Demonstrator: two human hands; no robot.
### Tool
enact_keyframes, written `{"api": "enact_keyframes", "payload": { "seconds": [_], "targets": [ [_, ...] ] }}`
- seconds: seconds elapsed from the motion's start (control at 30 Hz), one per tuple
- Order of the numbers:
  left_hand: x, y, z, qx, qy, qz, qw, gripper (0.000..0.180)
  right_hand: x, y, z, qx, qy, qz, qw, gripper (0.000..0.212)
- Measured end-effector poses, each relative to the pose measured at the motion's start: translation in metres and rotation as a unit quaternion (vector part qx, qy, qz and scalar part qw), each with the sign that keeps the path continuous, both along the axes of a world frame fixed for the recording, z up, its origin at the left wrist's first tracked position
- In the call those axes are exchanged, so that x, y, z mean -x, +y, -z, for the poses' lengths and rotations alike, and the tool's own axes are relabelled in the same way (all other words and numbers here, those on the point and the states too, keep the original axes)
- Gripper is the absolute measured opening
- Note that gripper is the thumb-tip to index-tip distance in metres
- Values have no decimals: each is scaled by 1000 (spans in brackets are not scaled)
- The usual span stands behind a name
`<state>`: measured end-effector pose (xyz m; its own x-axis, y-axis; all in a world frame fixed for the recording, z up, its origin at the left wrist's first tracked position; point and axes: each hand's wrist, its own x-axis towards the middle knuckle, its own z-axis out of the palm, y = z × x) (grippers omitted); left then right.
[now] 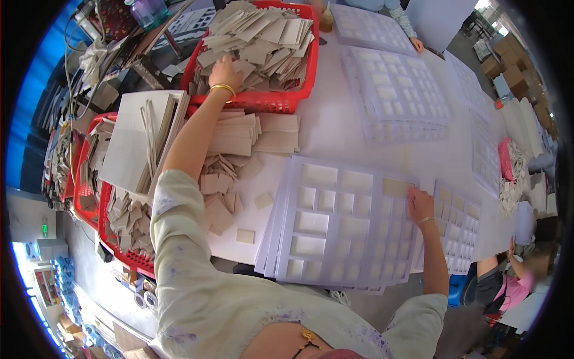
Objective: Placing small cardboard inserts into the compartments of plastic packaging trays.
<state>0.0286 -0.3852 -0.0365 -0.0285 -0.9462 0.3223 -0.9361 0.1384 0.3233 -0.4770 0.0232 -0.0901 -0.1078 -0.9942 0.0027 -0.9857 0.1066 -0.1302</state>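
Observation:
My left hand (226, 74), with a gold bangle at its wrist, reaches into a red plastic basket (308, 72) heaped with grey cardboard pieces (251, 27). Its fingers are apart and rest on the heap; I see no piece lifted in them. My right hand (421, 204) is at the right side of a stack of white sheets (332, 239) with rectangular recesses. Its bent fingers are drawn together beside a grey cardboard rectangle (397, 188) in the top right recess. Whether they grip anything is hidden.
Loose cardboard pieces (220, 212) lie left of the stack, with larger cardboard boards (128, 140) beyond my left arm. More white recessed sheets (400, 90) lie across the table. A co-worker's hand (417, 45) rests at the far edge. Another red basket (113, 236) stands at left.

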Motion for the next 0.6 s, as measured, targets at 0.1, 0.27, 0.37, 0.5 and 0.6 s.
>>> {"api": "enact_keyframes", "payload": {
  "seconds": [0.1, 0.27, 0.37, 0.5, 0.6],
  "targets": [
    [4, -21, -4, -169, -107, -92, 975, 57, -2, 7, 5, 82, -54, 1, 995, 18],
    [3, -37, 6, -233, -165, -67, 956, 50, -7, 11, -9, 108, -79, -20, 991, 16],
    [-4, -48, 10, -244, -121, -63, 960, 46, -14, 12, -18, 123, -87, -25, 988, 13],
    [-34, -57, 20, -216, -77, -71, 971, 48, -19, 10, -27, 111, -135, -7, 985, 11],
    [-12, -39, 2, -214, -105, -86, 967, 41, -26, 20, -34, 147, -103, -23, 983, 12]
  ]
}}
